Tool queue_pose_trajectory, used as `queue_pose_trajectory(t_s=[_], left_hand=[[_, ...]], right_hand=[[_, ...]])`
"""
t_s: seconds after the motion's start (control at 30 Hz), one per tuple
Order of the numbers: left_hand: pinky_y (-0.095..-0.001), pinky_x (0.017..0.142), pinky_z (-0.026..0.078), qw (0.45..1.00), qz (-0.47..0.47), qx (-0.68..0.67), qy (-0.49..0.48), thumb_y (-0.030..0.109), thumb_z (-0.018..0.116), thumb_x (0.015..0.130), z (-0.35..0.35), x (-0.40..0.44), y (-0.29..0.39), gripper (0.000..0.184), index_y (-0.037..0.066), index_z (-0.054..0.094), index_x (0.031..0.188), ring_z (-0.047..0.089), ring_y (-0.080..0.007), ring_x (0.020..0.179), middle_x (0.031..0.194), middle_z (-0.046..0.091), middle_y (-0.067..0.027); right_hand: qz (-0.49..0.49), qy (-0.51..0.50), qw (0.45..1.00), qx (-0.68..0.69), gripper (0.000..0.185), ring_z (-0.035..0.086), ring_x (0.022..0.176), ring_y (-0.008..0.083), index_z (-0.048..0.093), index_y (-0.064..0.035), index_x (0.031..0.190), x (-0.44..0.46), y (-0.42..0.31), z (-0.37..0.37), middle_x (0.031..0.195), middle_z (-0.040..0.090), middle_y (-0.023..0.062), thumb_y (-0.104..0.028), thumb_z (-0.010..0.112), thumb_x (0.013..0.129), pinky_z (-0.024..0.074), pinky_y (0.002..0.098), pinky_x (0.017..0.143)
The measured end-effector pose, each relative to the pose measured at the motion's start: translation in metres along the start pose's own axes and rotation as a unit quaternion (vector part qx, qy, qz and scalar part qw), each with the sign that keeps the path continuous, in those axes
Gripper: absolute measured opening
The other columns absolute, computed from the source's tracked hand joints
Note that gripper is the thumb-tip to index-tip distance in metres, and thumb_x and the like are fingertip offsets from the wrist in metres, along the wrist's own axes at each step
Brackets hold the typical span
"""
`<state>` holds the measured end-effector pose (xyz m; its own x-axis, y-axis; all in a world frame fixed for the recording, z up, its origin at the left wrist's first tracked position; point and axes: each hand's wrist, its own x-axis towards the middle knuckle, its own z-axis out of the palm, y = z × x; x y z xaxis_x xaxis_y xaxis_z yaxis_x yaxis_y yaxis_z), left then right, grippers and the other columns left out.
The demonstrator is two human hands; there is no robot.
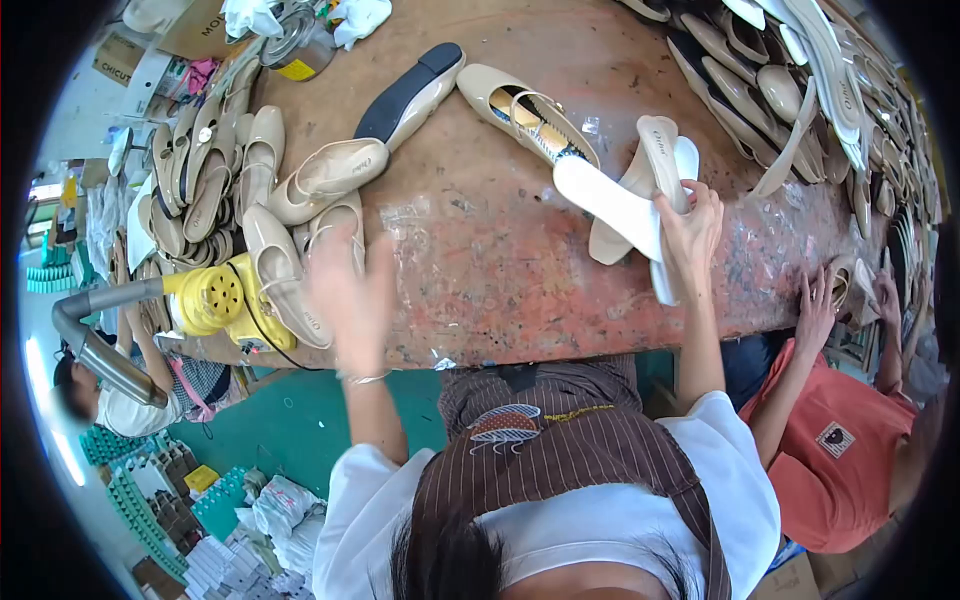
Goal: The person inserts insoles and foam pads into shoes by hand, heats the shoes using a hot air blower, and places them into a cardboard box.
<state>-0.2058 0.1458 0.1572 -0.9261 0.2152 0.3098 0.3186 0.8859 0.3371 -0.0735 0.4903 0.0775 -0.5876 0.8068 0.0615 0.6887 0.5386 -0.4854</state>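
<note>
My right hand is closed on several insoles, pinching them above the table. One shows its plain white side; a beige insole with lettering points away from me. Another beige insole lies partly hidden beneath. Smeared by motion, my left hand has its thumb apart from the fingers and nothing visible in it. It passes over a beige flat shoe, beside another flat shoe. A strapped beige shoe stands beyond, its toe near a shoe with its dark sole up.
Beige shoes crowd the left side, behind a yellow machine with a metal pipe. A tin can stands far left. Shoes and insoles pile up at right. A co-worker in a red shirt handles a shoe at right.
</note>
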Motion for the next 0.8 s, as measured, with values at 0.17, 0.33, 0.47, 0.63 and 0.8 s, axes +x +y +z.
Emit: queue_pose_trajectory(t_s=[0.17, 0.33, 0.47, 0.63, 0.8], left_hand=[[-0.0338, 0.052, 0.05, 0.827, 0.015, -0.391, -0.403, 0.04, 0.068, 0.085, 0.13, -0.05, 0.136, 0.053, -0.007, 0.063, 0.108, 0.068, -0.0306, 0.07, 0.09, 0.07, -0.0197], [-0.0437, 0.059, 0.05, 0.819, -0.043, -0.424, -0.384, 0.032, 0.058, 0.091, 0.168, -0.079, 0.183, 0.037, -0.004, 0.067, 0.096, 0.065, -0.039, 0.066, 0.079, 0.068, -0.0225], [-0.0469, 0.062, 0.049, 0.87, -0.074, -0.332, -0.358, 0.027, 0.057, 0.091, 0.188, -0.083, 0.167, 0.036, -0.008, 0.067, 0.089, 0.064, -0.0409, 0.067, 0.078, 0.068, -0.0242], [-0.0443, 0.057, 0.05, 0.855, -0.012, -0.364, -0.369, 0.035, 0.066, 0.086, 0.203, -0.045, 0.144, 0.048, -0.011, 0.06, 0.1, 0.064, -0.0395, 0.063, 0.077, 0.068, -0.0244], [-0.0324, 0.055, 0.048, 0.951, 0.002, -0.279, -0.134, 0.043, 0.065, 0.086, 0.151, 0.048, 0.123, 0.042, 0.004, 0.064, 0.103, 0.058, -0.024, 0.054, 0.066, 0.065, -0.0054]], right_hand=[[0.023, 0.049, 0.996, 0.074, 0.034, 0.055, 0.083, 0.0271, 0.065, -0.0007, 0.106, -0.038, -0.007, 0.009, 0.092, 0.06, 0.0146, -0.026, 0.063, 0.083, 0.0469, 0.0369, 0.077], [0.087, 0.058, 0.972, 0.212, 0.023, 0.054, 0.07, 0.0253, 0.064, -0.0006, 0.1, -0.049, 0.013, 0.003, 0.078, 0.058, 0.0138, -0.019, 0.056, 0.089, 0.0475, 0.0345, 0.07], [0.106, 0.068, 0.979, 0.159, 0.017, 0.055, 0.068, 0.0211, 0.06, 0.0, 0.091, -0.039, 0.062, -0.002, 0.08, 0.061, 0.0116, -0.013, 0.049, 0.093, 0.0474, 0.0321, 0.067], [0.182, 0.157, 0.856, 0.457, 0.023, 0.058, 0.077, 0.0152, 0.059, -0.0005, 0.109, -0.021, 0.093, -0.072, 0.096, 0.064, 0.0094, -0.012, 0.048, 0.094, 0.0463, 0.0264, 0.07], [0.164, 0.023, 0.766, 0.621, 0.041, 0.062, 0.085, 0.0195, 0.051, 0.0012, 0.128, -0.06, 0.091, -0.068, 0.104, 0.063, 0.015, -0.016, 0.052, 0.09, 0.0506, 0.0267, 0.074]])
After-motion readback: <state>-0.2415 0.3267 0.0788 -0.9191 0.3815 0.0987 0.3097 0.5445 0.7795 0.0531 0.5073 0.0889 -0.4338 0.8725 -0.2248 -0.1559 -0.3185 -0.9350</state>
